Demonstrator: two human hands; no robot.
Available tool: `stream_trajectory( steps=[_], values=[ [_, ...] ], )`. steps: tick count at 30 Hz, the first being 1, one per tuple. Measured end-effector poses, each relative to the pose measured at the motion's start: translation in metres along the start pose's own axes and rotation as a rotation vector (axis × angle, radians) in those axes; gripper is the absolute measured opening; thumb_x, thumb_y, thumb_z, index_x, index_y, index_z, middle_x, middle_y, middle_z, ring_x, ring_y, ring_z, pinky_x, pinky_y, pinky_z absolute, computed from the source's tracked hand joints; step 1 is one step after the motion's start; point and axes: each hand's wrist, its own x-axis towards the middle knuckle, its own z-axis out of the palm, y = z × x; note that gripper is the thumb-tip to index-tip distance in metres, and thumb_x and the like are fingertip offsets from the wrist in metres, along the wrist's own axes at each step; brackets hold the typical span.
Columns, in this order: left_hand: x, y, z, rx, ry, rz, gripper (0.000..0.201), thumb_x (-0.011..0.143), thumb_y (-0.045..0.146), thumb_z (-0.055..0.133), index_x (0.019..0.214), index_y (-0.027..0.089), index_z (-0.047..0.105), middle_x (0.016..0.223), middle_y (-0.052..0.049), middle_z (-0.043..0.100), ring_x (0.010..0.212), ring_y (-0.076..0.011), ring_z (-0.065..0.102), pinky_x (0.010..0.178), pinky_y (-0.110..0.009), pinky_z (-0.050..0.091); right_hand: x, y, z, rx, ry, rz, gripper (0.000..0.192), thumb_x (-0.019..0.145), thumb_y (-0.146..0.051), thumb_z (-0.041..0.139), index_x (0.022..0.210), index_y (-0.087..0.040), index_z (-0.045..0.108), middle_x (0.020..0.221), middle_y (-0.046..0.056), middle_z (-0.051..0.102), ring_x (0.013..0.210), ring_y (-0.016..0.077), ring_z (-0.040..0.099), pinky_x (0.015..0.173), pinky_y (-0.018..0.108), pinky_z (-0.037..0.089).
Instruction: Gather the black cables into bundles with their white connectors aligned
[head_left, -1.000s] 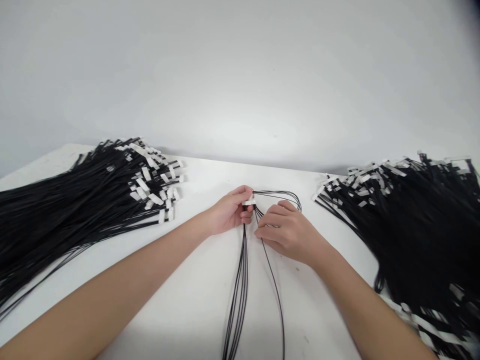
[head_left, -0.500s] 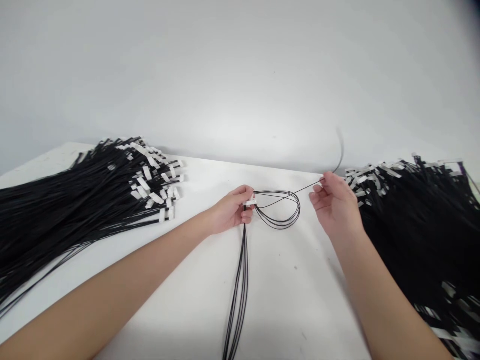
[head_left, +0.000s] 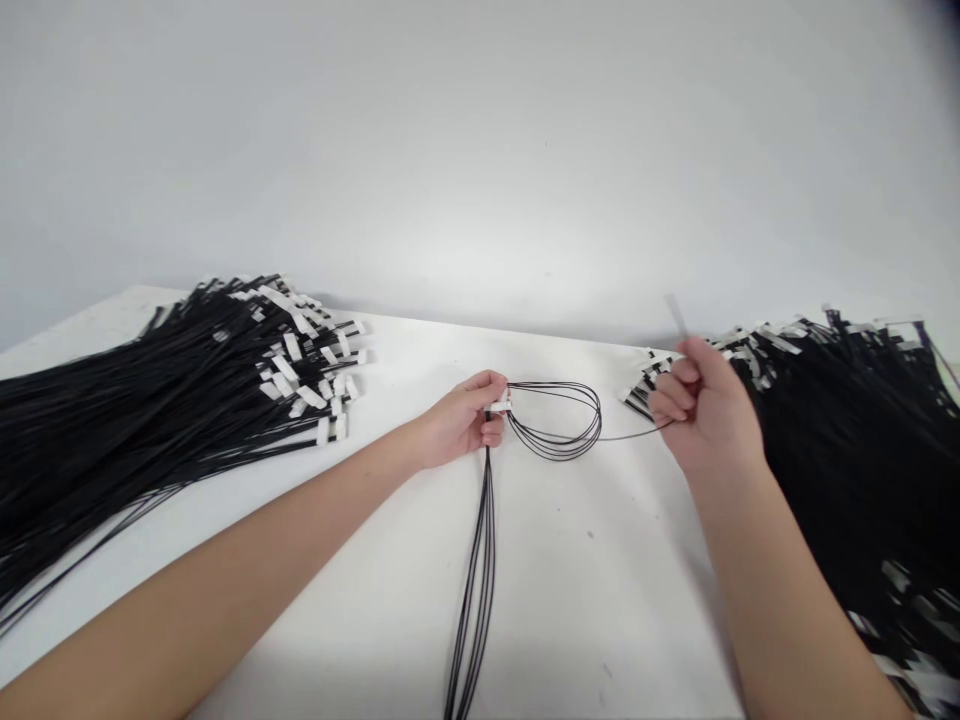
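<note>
Black, thin cords with white paper tags lie heaped in a big pile (head_left: 150, 400) on the left of the white tabletop (head_left: 360, 560). Just right of it the left hand (head_left: 457, 425) pinches a small bundle of looped black cords (head_left: 555, 420) at its white tag — fingers closed tight on it, the loop resting mid-table. One thin black strand (head_left: 626, 436) runs rightward into the right hand (head_left: 701, 405), fingers curled shut around it. Beyond sits another tagged black heap (head_left: 847, 450).
</note>
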Motion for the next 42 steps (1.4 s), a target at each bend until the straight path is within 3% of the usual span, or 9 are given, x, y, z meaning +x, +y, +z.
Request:
stream_trajectory(
  steps=[5, 9, 36, 42],
  values=[
    [-0.001, 0.0, 0.001, -0.001, 0.007, 0.008, 0.018, 0.076, 0.032, 0.059, 0.078, 0.02, 0.046, 0.079, 0.0, 0.051, 0.043, -0.0021, 0.035, 0.041, -0.019, 0.03, -0.034, 0.025, 0.022, -0.572, -0.242, -0.055, 0.021, 0.063, -0.031, 0.069, 0.058, -0.015, 0.055, 0.042, -0.008, 0.031, 0.037, 0.0025, 0.024, 0.033, 0.018, 0.017],
    [-0.001, 0.0, 0.002, -0.007, 0.008, 0.018, 0.019, 0.076, 0.033, 0.058, 0.077, 0.019, 0.045, 0.078, 0.0, 0.05, 0.044, -0.0024, 0.036, 0.041, -0.019, 0.031, -0.048, 0.037, 0.031, -0.75, -0.267, -0.11, 0.026, 0.066, -0.036, 0.064, 0.055, -0.015, 0.054, 0.044, -0.006, 0.035, 0.039, 0.0033, 0.025, 0.035, 0.018, 0.019],
    [-0.001, 0.0, 0.002, 0.018, -0.028, 0.02, 0.018, 0.076, 0.034, 0.058, 0.079, 0.02, 0.047, 0.079, 0.0, 0.05, 0.045, -0.0026, 0.037, 0.043, -0.02, 0.031, -0.052, 0.042, 0.035, -0.831, -0.258, -0.155, 0.026, 0.067, -0.034, 0.061, 0.052, -0.015, 0.051, 0.044, -0.005, 0.036, 0.041, 0.0046, 0.028, 0.037, 0.018, 0.021],
    [0.0, 0.0, 0.001, 0.024, -0.034, 0.017, 0.018, 0.076, 0.034, 0.058, 0.08, 0.02, 0.047, 0.08, 0.0, 0.05, 0.044, -0.0022, 0.036, 0.043, -0.02, 0.03, -0.053, 0.038, 0.035, -0.831, -0.289, -0.102, 0.025, 0.068, -0.034, 0.061, 0.054, -0.015, 0.052, 0.045, -0.005, 0.037, 0.043, 0.0047, 0.029, 0.038, 0.018, 0.023]
  ],
)
